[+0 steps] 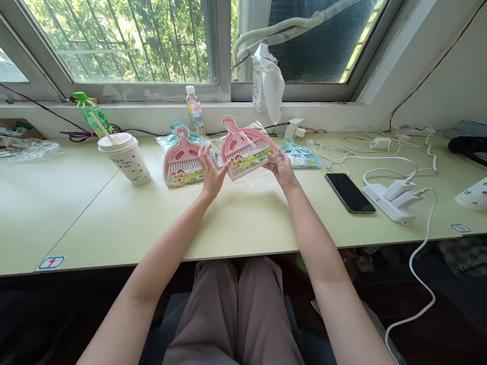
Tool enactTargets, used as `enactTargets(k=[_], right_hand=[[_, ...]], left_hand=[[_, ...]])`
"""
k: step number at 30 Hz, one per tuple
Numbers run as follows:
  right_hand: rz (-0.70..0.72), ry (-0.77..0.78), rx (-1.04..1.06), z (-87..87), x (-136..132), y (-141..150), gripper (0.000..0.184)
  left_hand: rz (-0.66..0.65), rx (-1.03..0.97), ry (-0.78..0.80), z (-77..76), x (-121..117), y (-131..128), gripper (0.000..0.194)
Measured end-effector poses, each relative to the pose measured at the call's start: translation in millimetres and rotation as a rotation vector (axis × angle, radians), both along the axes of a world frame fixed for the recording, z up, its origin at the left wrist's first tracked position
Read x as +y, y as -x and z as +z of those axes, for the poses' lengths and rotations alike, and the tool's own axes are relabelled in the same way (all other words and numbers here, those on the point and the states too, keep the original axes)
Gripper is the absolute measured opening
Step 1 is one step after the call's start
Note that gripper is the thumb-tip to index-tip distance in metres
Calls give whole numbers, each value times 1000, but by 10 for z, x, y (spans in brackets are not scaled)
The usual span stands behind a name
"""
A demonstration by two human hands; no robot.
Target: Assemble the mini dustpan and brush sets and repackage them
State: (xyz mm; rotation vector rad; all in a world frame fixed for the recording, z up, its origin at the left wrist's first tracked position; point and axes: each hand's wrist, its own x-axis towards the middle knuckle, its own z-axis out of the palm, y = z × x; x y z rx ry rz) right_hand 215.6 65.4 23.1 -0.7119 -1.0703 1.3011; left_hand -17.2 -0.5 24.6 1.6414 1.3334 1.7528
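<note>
My right hand (281,168) grips the right edge of a pink mini dustpan-and-brush set (245,146) in clear plastic wrap, held tilted above the desk (240,221). My left hand (211,171) is open, palm turned toward the set's left edge, fingers spread and just touching or nearly touching the wrap. A second pink set (181,161) in its wrap lies on the desk left of my left hand, on top of a teal one (175,129). Another teal set (300,155) lies behind my right hand.
A lidded paper cup (125,156) with a straw stands at the left. A black phone (349,192) and a white power strip (389,201) with chargers and cables lie at the right. A water bottle (195,110) and a white bag (268,83) sit by the window sill.
</note>
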Motion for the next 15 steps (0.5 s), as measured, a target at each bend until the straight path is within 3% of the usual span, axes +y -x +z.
enactTargets(k=[2,5,8,11,15], right_hand=[[60,-25,-30,14,-47,49,41],[162,-59,-53,41,-127,121,41],[209,-60,-69,80,-178,157,38],[220,-33,-122,98,-170,136,40],[89,0,-194,59,-95,57,49]], left_hand=[[-165,-244,153,-9,55,43,65],[-369,-495,311,-33,120,86,53],[-380,-618,327,-52,156,103,36],[-345,-683,311,-60,171,115,32],[-312,-773,308,-71,181,138,36]])
